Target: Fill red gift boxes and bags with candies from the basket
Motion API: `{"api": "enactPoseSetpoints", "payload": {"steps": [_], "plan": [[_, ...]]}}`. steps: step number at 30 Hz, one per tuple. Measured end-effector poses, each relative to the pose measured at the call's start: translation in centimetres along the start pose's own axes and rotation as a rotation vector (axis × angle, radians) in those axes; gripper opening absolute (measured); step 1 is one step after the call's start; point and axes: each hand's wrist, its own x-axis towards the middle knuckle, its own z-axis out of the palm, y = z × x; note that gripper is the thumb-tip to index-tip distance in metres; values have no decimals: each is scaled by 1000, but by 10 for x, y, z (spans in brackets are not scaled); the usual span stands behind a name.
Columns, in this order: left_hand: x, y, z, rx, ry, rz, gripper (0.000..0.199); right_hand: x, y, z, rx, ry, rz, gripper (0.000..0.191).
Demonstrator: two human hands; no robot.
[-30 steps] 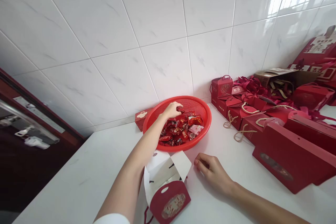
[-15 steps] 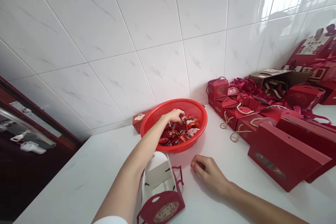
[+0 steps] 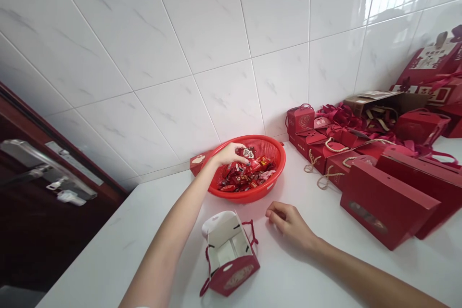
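Observation:
My left hand [image 3: 231, 154] is over a red plastic colander [image 3: 277, 147], its fingers closed on a wrapped candy [image 3: 249, 153]. Beneath it lies a heap of candies in red wrappers [image 3: 240, 180]. On the counter in front of the colander stands a red gift box [image 3: 233, 276], its white inside showing and its top flaps spread. Red cord handles hang at the box's sides. My right hand [image 3: 288, 221] rests on the counter to the right of the box, fingers curled in with nothing visible in them.
Red gift boxes with rope handles [image 3: 335, 163] crowd the right side, near larger red boxes [image 3: 388, 204] and an open cardboard carton [image 3: 382, 106]. Another small red box [image 3: 198, 161] is partly behind the colander. A door with keys [image 3: 68, 192] is at left; white counter [image 3: 126, 231] below.
My left hand has lifted from the candy heap and shifted left, a wrapped candy now showing in its fingers. My left forearm no longer covers the gift box. My right hand stays about where it was.

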Motion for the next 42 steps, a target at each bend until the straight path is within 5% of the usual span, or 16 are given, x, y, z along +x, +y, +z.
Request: {"api": "enactPoseSetpoints", "payload": {"steps": [10,13,16,21,26,30,36,39,42], "plan": [[-44,32,8,-83,0,71,48,-1,-10,-7,279,-30,16,37],[-62,55,19,-187,-119,102,49,-2,-19,-13,555,-180,8,48],[-79,81,37,-43,-286,193,39,-5,-29,-20,746,-371,16,62],[-90,101,58,183,-439,300,41,-12,-34,-21,696,-522,97,50],[-69,85,39,-6,-535,190,80,-11,-33,-16,631,-399,173,48],[-21,62,21,59,-200,93,52,-10,-31,-14,537,-339,160,48],[42,52,29,310,-192,23,25,-10,-25,-8,480,-396,189,49],[38,51,40,359,-192,47,34,-10,-22,-8,490,-410,199,49],[0,36,49,398,-170,66,37,-9,-20,-8,493,-427,205,49]]}}
